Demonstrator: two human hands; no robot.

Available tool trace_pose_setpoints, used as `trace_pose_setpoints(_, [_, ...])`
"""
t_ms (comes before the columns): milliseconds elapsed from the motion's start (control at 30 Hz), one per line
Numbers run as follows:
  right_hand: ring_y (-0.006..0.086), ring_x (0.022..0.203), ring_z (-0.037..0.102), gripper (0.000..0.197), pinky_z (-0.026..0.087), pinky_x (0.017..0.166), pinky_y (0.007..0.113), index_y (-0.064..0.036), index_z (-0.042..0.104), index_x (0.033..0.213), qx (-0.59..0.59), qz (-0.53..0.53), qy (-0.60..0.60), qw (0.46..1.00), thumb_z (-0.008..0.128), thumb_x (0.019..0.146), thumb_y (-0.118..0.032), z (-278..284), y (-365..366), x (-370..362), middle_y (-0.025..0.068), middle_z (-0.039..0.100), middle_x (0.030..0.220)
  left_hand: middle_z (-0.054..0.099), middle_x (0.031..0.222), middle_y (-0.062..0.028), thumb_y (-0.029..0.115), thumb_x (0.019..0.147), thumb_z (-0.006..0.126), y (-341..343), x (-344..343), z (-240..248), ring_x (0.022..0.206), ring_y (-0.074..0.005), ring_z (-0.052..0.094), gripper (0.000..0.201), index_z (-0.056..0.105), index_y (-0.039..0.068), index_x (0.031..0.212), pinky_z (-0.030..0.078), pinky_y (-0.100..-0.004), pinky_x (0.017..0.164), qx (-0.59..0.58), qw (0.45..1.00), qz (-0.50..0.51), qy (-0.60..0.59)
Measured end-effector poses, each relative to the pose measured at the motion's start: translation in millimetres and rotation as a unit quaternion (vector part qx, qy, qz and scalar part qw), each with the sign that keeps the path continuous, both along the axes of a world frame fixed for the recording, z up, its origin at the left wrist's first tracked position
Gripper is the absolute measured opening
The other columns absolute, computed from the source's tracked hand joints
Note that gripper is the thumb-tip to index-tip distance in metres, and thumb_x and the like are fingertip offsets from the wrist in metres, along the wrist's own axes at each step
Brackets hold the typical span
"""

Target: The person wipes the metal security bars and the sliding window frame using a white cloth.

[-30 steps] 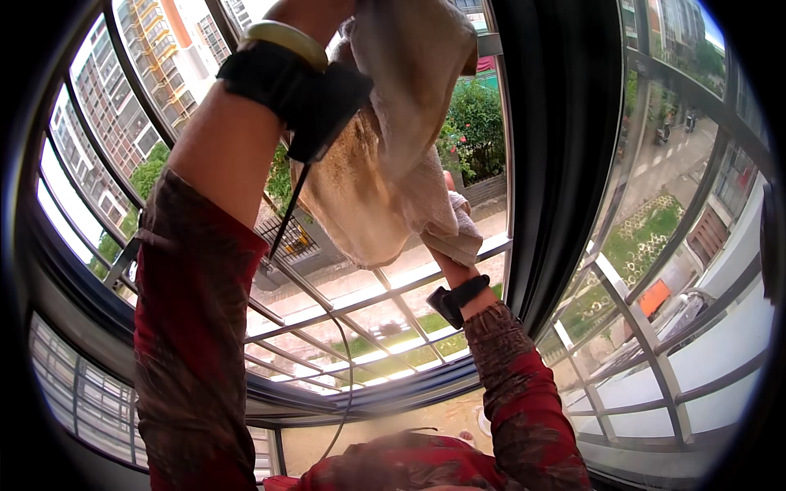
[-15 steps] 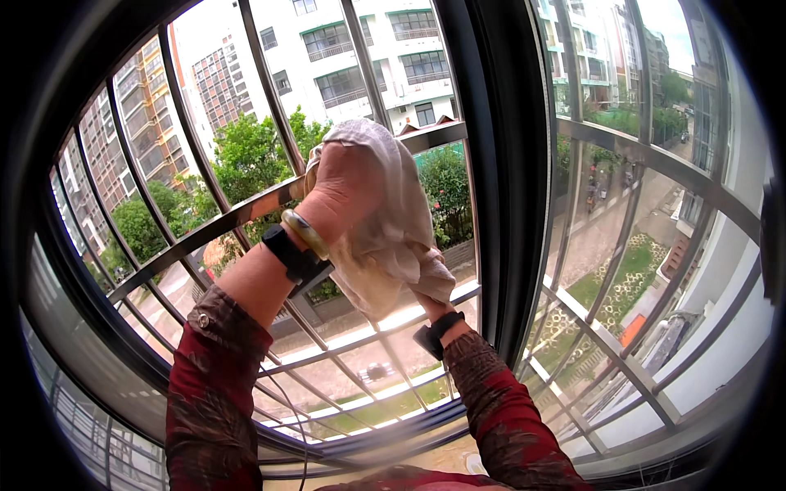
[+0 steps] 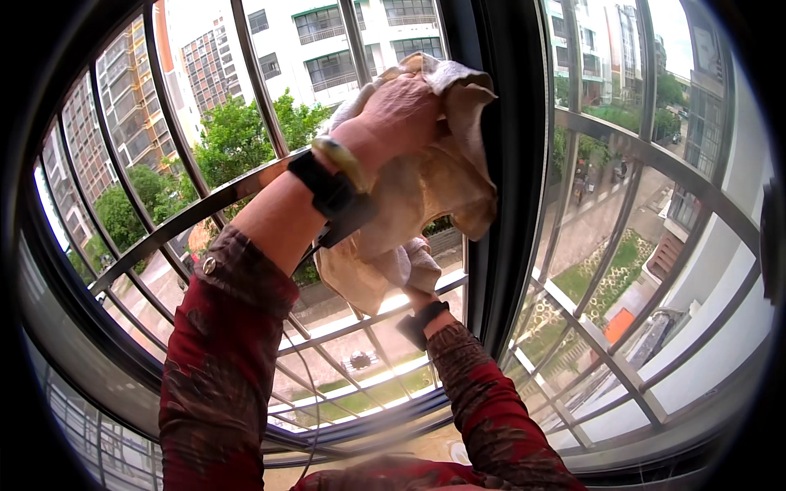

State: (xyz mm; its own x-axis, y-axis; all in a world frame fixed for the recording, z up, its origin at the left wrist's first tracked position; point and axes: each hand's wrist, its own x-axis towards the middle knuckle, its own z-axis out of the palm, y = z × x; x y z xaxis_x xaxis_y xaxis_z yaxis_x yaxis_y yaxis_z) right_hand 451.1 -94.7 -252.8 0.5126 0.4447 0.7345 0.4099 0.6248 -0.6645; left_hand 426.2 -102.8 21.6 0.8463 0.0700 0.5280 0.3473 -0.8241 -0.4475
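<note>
A pale, stained cloth hangs between my hands in front of the barred window, its right edge against the black window frame. Raised to the upper part of the cloth, my left hand grips it with its back showing and the fingertips mostly hidden. Lower down, my right hand is closed in a bunched fold of the same cloth, which covers most of it. On the left wrist are a bangle and a black strap with a dark block; another black strap circles the right wrist.
Metal bars cross the opening beyond the cloth. To the right stands a glass pane with bars behind it. A thin cable hangs beside my left sleeve. Trees and tall buildings stand outside, with a paved yard below.
My left hand has moved right and up, drawing the cloth's top over to the black frame. My right hand has shifted slightly left and stays low in the cloth.
</note>
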Motion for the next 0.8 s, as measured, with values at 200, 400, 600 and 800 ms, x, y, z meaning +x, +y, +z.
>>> trace_pose_setpoints(200, [0.0132,0.071,0.053,0.012,0.042,0.065,0.027,-0.0033,0.053,0.092,0.006,0.022,0.008,1.0,0.05,0.082,-0.01,-10,4,-17,0.0069,0.054,0.081,0.057,0.063,-0.0137,0.015,0.066,0.054,27,25,10,0.06,-0.0244,0.055,0.017,0.062,0.0,0.067,0.044,-0.032,0.059,-0.133,0.979,0.015,0.157])
trace_pose_setpoints(400, [0.0153,0.068,0.054,0.011,0.042,0.063,0.029,-0.0035,0.052,0.09,-0.01,0.015,-0.002,1.0,0.05,0.083,-0.012,-9,-5,0,0.008,0.054,0.076,0.06,0.077,-0.0149,0.022,0.072,0.049,11,17,-19,0.07,-0.0282,0.059,0.025,0.06,0.002,0.083,0.047,-0.0346,0.063,-0.023,0.999,-0.036,-0.024])
trace_pose_setpoints(600, [0.0175,0.065,0.054,0.011,0.043,0.06,0.03,-0.0037,0.051,0.087,-0.014,0.041,-0.003,0.999,0.05,0.083,-0.014,-9,8,-14,0.0091,0.054,0.072,0.059,0.077,-0.0134,0.021,0.069,0.055,17,-13,-45,0.074,-0.0267,0.058,0.02,0.059,0.004,0.08,0.047,-0.0351,0.066,0.008,0.984,-0.148,-0.102])
trace_pose_setpoints(800, [0.0197,0.062,0.055,0.012,0.043,0.058,0.032,-0.0039,0.05,0.085,-0.034,0.062,-0.018,0.997,0.05,0.084,-0.016,-11,-1,-3,0.0102,0.053,0.067,0.052,0.098,-0.0127,0.008,0.068,0.053,14,-68,-68,0.09,-0.0259,0.053,0.035,0.053,0.001,0.102,0.044,-0.0313,0.084,0.203,0.964,-0.093,-0.143])
